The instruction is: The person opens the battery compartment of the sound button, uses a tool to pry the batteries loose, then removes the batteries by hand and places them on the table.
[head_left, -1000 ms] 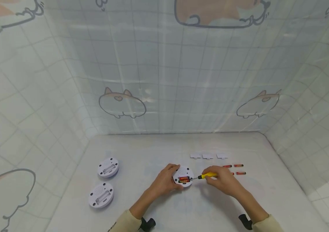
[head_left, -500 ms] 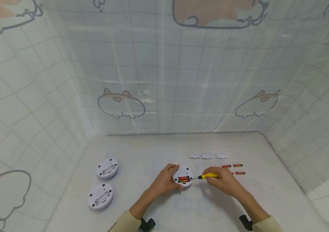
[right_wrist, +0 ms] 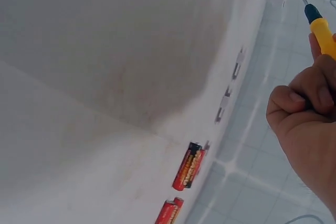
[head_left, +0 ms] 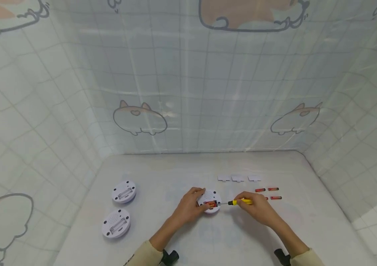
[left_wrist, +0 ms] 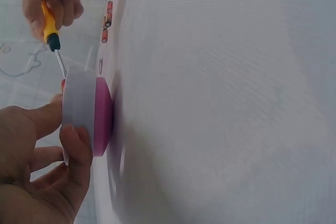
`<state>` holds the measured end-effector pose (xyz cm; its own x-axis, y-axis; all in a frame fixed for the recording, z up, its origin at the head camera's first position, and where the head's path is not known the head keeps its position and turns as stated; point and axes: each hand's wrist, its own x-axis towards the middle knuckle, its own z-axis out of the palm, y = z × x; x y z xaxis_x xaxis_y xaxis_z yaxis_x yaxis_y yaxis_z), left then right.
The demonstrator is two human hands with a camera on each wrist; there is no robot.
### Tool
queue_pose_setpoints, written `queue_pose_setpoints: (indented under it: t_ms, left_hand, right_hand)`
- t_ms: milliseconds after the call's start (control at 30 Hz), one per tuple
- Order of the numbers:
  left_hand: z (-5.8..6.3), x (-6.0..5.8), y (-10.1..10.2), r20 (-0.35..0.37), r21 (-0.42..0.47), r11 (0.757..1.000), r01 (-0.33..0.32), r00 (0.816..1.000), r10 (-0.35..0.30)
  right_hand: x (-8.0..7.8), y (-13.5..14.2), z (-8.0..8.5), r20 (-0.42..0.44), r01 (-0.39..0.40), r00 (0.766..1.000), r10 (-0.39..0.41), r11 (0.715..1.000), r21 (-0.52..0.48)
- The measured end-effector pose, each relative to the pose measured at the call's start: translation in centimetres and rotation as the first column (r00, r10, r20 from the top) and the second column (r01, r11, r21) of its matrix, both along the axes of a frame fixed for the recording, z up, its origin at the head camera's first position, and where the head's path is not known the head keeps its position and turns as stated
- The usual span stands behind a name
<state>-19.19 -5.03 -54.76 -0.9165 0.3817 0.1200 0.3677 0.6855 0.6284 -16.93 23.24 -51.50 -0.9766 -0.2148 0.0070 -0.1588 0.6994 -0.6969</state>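
A round white device (head_left: 209,195) with a pink underside, seen edge-on in the left wrist view, sits at the middle of the table with its battery compartment facing up. Red batteries (head_left: 212,203) lie in the compartment. My left hand (head_left: 190,207) grips the device from the left, its thumb across the top at the batteries. In my right hand (head_left: 257,209) is a yellow screwdriver (head_left: 247,201) with a black collar, held nearly level. Its metal shaft points left, and the tip meets the compartment's right end at the batteries.
Two similar white devices, one at the back (head_left: 124,192) and one nearer (head_left: 116,224), stand at left with bare battery slots. Three white covers (head_left: 237,178) lie in a row behind my hands. Several loose red batteries (head_left: 273,189) lie at right, one partly behind my right hand.
My left thumb has moved from the device's near rim up onto the batteries. The screwdriver and right hand have shifted slightly to the right.
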Motion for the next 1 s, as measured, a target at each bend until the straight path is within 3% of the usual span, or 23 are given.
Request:
queue_pose_setpoints:
  t_ms: [400, 633, 867, 1000]
  left_hand:
    - [0.0, -0.2, 0.2, -0.023, -0.028, 0.999, -0.020, 1.000, 0.019]
    - [0.1, 0.2, 0.3, 0.018, -0.042, 0.998, -0.042, 0.999, 0.043]
    - [0.0, 0.1, 0.0, -0.031, -0.030, 0.999, -0.010, 0.999, 0.009]
    - [-0.1, 0.1, 0.0, -0.035, -0.044, 0.999, -0.006, 0.999, 0.004]
  right_hand:
    - [0.0, 0.0, 0.1, 0.020, 0.009, 1.000, -0.009, 1.000, -0.008]
    - [0.7, -0.3, 0.5, -0.034, -0.049, 0.998, 0.050, 0.999, 0.014]
    - [1.2, -0.9, 1.0, -0.136, -0.067, 0.988, 0.072, 0.997, 0.038]
    - [1.2, -1.0, 0.9, -0.115, -0.054, 0.992, 0.056, 0.998, 0.026]
